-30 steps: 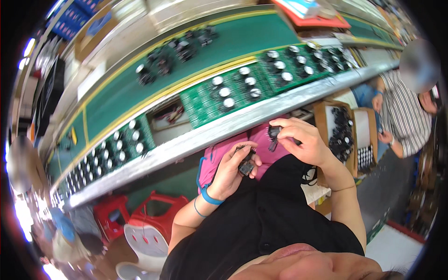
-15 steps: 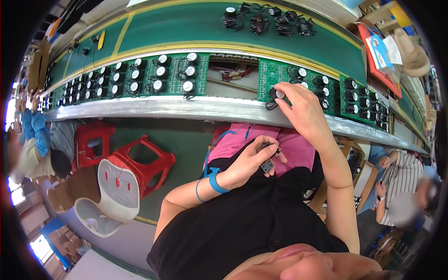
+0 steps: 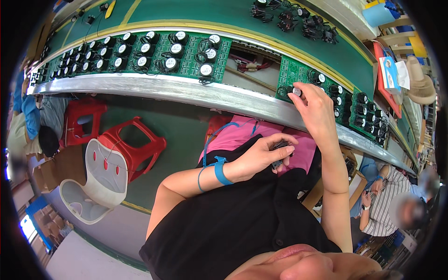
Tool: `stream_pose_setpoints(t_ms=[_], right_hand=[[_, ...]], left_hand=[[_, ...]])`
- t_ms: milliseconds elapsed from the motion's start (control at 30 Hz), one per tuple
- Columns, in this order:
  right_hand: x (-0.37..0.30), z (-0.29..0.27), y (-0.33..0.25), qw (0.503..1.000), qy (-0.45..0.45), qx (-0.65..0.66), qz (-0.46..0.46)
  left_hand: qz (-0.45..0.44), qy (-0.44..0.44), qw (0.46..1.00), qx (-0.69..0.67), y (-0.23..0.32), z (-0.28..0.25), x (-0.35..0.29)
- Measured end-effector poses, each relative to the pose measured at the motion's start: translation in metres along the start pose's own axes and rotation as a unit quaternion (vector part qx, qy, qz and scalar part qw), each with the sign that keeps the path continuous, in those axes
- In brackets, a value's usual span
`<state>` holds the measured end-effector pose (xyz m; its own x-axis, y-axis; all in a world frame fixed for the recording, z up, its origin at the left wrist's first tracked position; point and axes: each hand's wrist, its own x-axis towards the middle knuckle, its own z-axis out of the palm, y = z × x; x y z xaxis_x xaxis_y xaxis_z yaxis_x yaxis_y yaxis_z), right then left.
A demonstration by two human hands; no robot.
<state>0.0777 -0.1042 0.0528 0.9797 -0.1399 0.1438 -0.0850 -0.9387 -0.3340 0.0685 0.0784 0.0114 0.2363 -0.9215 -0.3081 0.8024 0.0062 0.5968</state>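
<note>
My right hand (image 3: pixel 315 109) pinches a round black buzzer-like component (image 3: pixel 297 91) with a pale top between thumb and fingers. It is at the near left corner of a green circuit board (image 3: pixel 290 70); the fingers hide whether it is fully seated. Beside my lap, my left hand (image 3: pixel 267 156) is curled around small dark parts (image 3: pixel 282 150), whose kind I cannot make out. Similar white-topped components (image 3: pixel 318 78) stand on the right part of the same board.
More boards with white-topped components (image 3: pixel 171 64) line the metal rail (image 3: pixel 154 87). Bunches of wired black parts (image 3: pixel 319 30) lie on the green bench beyond. A red stool (image 3: pixel 135 144) and a grey seat (image 3: pixel 109 172) are at left. Other people (image 3: pixel 389 200) sit at right.
The component in my right hand was tilted with a wire loop hanging out; now it sits more upright at the board's corner. My left fingers have closed further over the dark parts. The view has shifted.
</note>
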Motion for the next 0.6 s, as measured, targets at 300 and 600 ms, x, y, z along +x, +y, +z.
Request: stream_pose_setpoints(t_ms=[300,600], right_hand=[[0.002,-0.013,-0.001,0.996,-0.058,-0.040,-0.062],[0.007,-0.013,0.004,0.993,-0.068,-0.046,-0.083]], left_hand=[[-0.006,0.017,1.000,-0.010,0.002,0.001,-0.001],[-0.013,0.013,1.000,-0.015,-0.001,0.000,0.000]])
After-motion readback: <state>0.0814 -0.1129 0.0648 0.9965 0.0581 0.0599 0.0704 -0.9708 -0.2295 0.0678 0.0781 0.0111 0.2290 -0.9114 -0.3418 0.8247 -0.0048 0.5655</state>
